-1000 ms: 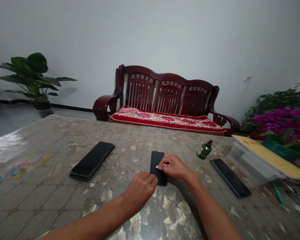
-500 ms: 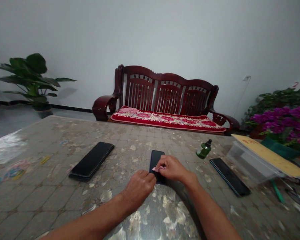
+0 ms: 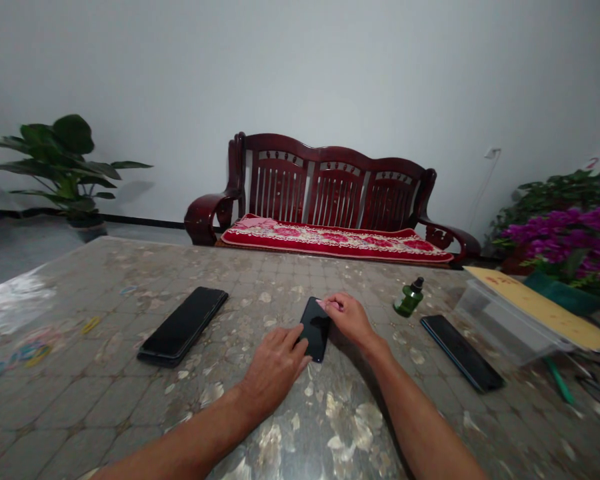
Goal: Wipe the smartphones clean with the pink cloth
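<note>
A dark smartphone (image 3: 314, 333) lies screen up on the patterned table, tilted slightly. Its lower left edge is touched by the fingers of my left hand (image 3: 277, 359), which are stretched out and a little apart. My right hand (image 3: 349, 317) pinches a small pink cloth (image 3: 323, 304) against the phone's upper right corner; most of the cloth is hidden under the fingers. To the left lies a larger black phone (image 3: 184, 325), and another dark phone (image 3: 461, 353) rests to the right. A small green spray bottle (image 3: 409, 300) stands beyond my right hand.
A clear plastic box (image 3: 505, 327) with a yellow board (image 3: 535, 308) on top sits at the right, near a green-handled tool (image 3: 560, 381). Colourful rubber bands (image 3: 33, 353) lie at the left. A wooden bench (image 3: 340, 187) stands behind the table (image 3: 105, 407).
My right hand has moved up the phone with the pink cloth, from its middle to the upper right. My left fingers have straightened along its edge, and the phone has turned slightly.
</note>
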